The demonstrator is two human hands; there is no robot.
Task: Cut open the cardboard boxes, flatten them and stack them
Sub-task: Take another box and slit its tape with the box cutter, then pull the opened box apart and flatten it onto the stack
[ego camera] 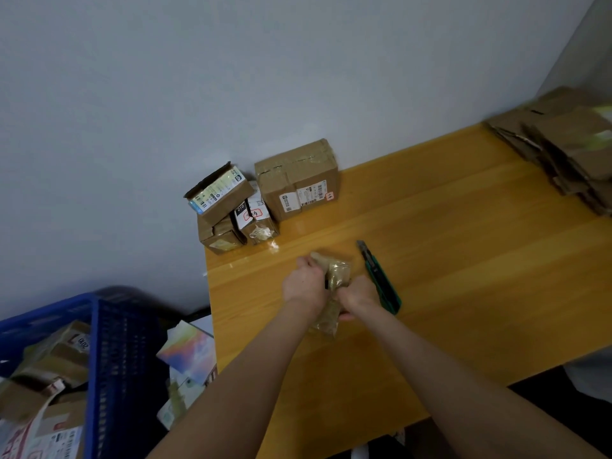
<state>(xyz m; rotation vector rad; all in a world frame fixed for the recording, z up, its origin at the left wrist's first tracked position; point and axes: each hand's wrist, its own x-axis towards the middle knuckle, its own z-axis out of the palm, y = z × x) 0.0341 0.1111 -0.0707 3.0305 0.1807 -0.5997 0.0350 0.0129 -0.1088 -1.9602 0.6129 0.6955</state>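
Note:
A small taped cardboard box (337, 271) lies on the wooden table (463, 260) between my hands. My left hand (306, 283) grips its far left end, and my right hand (359, 298) grips its near side; part of the box shows below my wrists. A green utility knife (381, 279) with its blade out lies on the table just right of my right hand. Several sealed boxes (298, 180) stand against the wall at the table's back left. A stack of flattened cardboard (569, 144) sits at the far right.
A blue plastic crate (109, 342) holding more boxes stands at the lower left, off the table. Colourful flat packages (187, 352) lie between the crate and the table edge. A grey wall runs behind the table.

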